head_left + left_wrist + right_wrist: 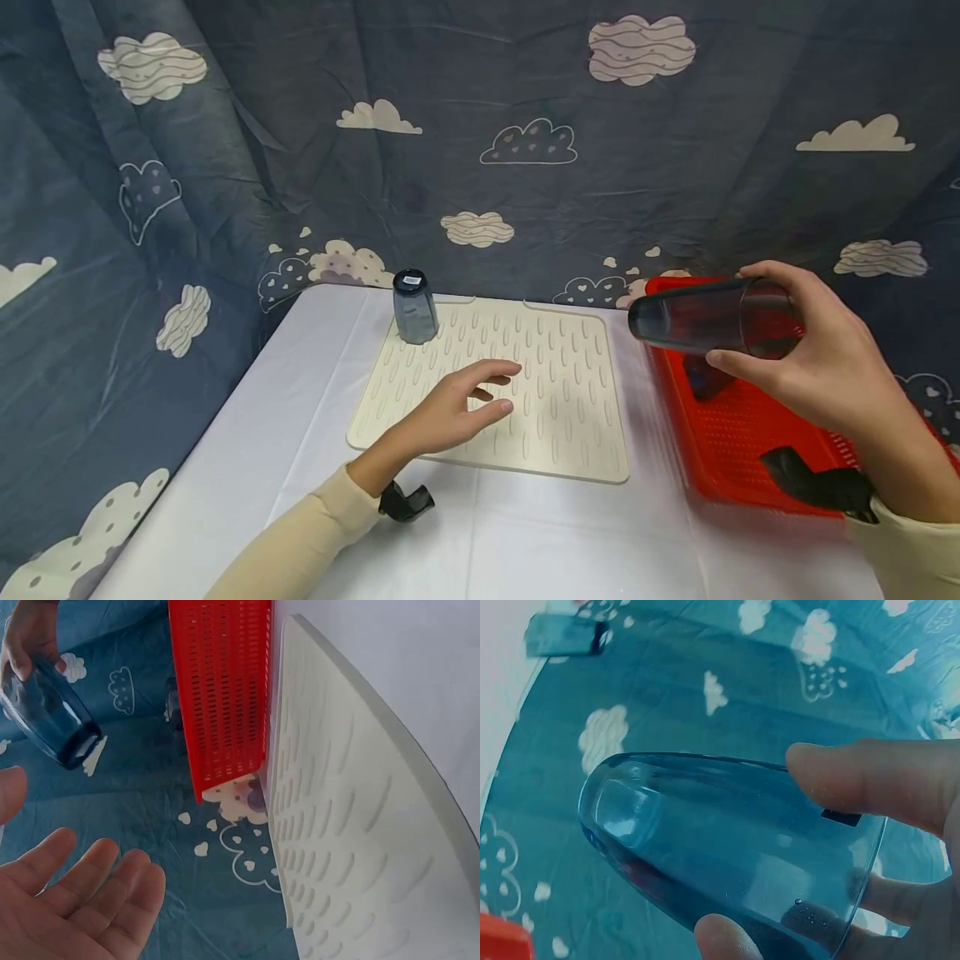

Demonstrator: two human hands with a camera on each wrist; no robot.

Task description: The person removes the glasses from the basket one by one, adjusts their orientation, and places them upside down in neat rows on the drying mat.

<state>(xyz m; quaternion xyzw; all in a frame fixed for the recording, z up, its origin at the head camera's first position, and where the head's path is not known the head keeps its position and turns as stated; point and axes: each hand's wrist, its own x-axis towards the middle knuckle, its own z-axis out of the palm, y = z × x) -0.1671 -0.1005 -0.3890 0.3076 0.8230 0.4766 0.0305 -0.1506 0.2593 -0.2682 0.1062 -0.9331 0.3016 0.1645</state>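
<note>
My right hand (795, 350) grips a dark blue see-through tumbler (708, 318) lying sideways in the air above the left end of a red perforated basket (750, 442). In the right wrist view my thumb and fingers wrap the tumbler (735, 847). It also shows in the left wrist view, where the tumbler (49, 712) is at the upper left. My left hand (461, 408) hovers open over a cream ribbed drying mat (570, 417), fingers relaxed and holding nothing. A second blue tumbler (415, 307) stands upside down on the mat's far left corner.
The mat and basket lie on a white table (315, 467). Another dark object (705, 379) lies inside the basket under the held tumbler. A blue cloud-print curtain (480, 125) hangs close behind and at the left.
</note>
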